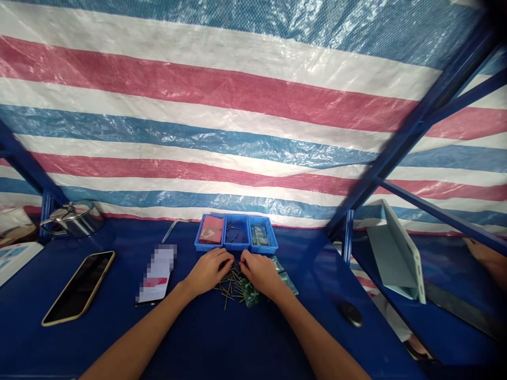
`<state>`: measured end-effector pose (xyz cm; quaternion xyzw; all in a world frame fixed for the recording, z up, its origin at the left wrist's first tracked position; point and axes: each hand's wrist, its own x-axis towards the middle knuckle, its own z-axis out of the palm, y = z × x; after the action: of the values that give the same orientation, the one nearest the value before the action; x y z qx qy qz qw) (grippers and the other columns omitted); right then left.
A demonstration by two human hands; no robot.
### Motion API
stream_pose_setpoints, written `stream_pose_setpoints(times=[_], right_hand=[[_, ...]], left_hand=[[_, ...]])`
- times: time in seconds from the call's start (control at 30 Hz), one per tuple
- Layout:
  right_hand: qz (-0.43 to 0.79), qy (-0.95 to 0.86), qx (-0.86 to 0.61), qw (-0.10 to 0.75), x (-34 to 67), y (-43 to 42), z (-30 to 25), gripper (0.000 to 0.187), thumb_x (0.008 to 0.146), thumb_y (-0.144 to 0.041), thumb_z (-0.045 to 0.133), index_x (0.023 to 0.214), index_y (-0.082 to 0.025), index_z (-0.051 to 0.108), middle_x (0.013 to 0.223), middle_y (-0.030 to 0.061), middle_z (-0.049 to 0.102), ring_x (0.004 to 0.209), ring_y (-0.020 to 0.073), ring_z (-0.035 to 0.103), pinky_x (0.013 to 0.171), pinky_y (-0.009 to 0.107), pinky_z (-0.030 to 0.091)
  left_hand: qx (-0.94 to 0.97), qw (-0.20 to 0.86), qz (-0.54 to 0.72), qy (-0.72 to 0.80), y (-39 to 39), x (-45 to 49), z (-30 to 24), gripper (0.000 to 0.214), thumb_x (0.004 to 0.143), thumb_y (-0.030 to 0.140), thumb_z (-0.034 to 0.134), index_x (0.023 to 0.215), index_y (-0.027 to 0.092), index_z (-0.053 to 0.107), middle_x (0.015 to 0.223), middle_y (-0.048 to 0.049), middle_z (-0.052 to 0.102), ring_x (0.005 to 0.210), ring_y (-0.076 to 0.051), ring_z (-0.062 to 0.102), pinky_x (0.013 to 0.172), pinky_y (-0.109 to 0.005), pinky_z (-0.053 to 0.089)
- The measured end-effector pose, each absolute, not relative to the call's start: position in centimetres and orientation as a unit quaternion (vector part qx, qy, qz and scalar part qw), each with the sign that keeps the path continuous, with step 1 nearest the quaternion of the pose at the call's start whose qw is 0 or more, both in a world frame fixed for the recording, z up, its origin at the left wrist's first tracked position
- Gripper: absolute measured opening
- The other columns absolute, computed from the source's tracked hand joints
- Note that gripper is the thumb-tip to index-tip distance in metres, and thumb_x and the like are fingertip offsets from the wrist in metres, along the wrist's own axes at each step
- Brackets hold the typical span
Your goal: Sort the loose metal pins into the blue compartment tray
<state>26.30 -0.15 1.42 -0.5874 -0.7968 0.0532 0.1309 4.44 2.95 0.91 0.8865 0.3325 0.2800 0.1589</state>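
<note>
My left hand [209, 270] and my right hand [261, 273] face each other at the middle of the table, fingers curled in and fingertips pinched. What they hold, if anything, is too small and hidden to make out. Between and below them lies a loose pile of thin metal pins [226, 291], pointing every way. Small green plastic packets [252, 295] lie under and beside my right hand. Just beyond my hands stand three joined blue bins [210, 246]: pink cards [211, 229] in the left one, a few dark thin pieces [236, 236] in the middle, small packets [260, 235] in the right.
On the left lie a dark-screened phone [79, 287], a lit phone [157, 274] and a thin pen-like tool [169, 230]. A lidded metal pot [75, 219] stands behind. To the right are a black mouse [350, 313], a blue frame post [347, 236], a propped tablet [400, 253] and another person's hand [485, 253].
</note>
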Motion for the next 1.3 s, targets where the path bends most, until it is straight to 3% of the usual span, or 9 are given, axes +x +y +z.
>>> stream_pose_setpoints(times=[0.13,0.47,0.63,0.87,1.03,1.17,1.3], right_hand=[[0.088,-0.781,-0.597,0.160,26.18,-0.11,1.65,0.007,0.104,-0.029,0.054,0.101,-0.024,0.058,0.083,0.0006,0.073,0.072,0.0200,0.068,0.060,0.028,0.026],[0.202,-0.699,-0.541,0.422,25.93,-0.14,1.76,0.019,0.108,-0.038,0.043,0.098,-0.024,0.051,0.075,-0.0035,0.052,0.062,0.0168,0.051,0.063,0.028,0.037],[0.262,-0.676,-0.494,0.480,25.98,0.00,2.05,0.015,0.106,-0.037,0.049,0.106,-0.024,0.055,0.082,-0.0009,0.060,0.068,0.0172,0.055,0.068,0.029,0.042],[0.346,-0.639,-0.459,0.511,25.91,0.39,1.87,0.028,0.106,-0.043,0.048,0.107,-0.024,0.069,0.097,0.0035,0.070,0.059,0.0143,0.054,0.058,0.029,0.044],[0.389,-0.595,-0.443,0.546,25.85,0.69,1.75,0.024,0.097,-0.045,0.066,0.107,-0.025,0.074,0.104,0.0045,0.073,0.065,0.0149,0.061,0.056,0.027,0.047],[0.443,-0.555,-0.438,0.551,25.84,0.78,1.90,0.027,0.093,-0.048,0.071,0.102,-0.024,0.073,0.093,0.0037,0.073,0.054,0.0124,0.057,0.043,0.024,0.037],[0.464,-0.527,-0.434,0.565,25.89,0.81,2.06,0.030,0.092,-0.051,0.072,0.090,-0.021,0.069,0.096,0.0045,0.073,0.051,0.0099,0.056,0.039,0.021,0.033]], left_hand=[[0.886,0.156,0.282,0.332,2.98,4.45,0.90,0.024,0.110,0.030,0.047,0.110,0.024,0.070,0.100,-0.0032,0.071,0.095,-0.021,0.066,0.084,-0.032,0.050],[0.886,0.151,0.282,0.335,2.94,4.37,0.99,0.022,0.109,0.027,0.049,0.110,0.023,0.070,0.100,-0.0033,0.072,0.094,-0.020,0.066,0.084,-0.032,0.051],[0.888,0.148,0.283,0.330,3.04,4.42,0.74,0.022,0.109,0.026,0.048,0.110,0.023,0.070,0.100,-0.0031,0.071,0.095,-0.020,0.066,0.084,-0.032,0.051],[0.889,0.144,0.283,0.331,3.08,4.46,0.76,0.021,0.108,0.025,0.048,0.110,0.023,0.070,0.099,-0.0030,0.071,0.093,-0.020,0.066,0.083,-0.032,0.051],[0.889,0.141,0.283,0.330,3.11,4.41,0.71,0.021,0.108,0.025,0.049,0.110,0.024,0.069,0.098,-0.0030,0.071,0.094,-0.020,0.066,0.083,-0.032,0.051],[0.889,0.143,0.286,0.327,3.13,4.40,0.63,0.021,0.109,0.026,0.048,0.109,0.024,0.069,0.098,-0.0031,0.071,0.093,-0.020,0.066,0.083,-0.032,0.051],[0.889,0.142,0.286,0.329,3.10,4.44,0.61,0.022,0.109,0.028,0.047,0.109,0.024,0.069,0.096,-0.0031,0.070,0.092,-0.020,0.066,0.082,-0.033,0.051]])
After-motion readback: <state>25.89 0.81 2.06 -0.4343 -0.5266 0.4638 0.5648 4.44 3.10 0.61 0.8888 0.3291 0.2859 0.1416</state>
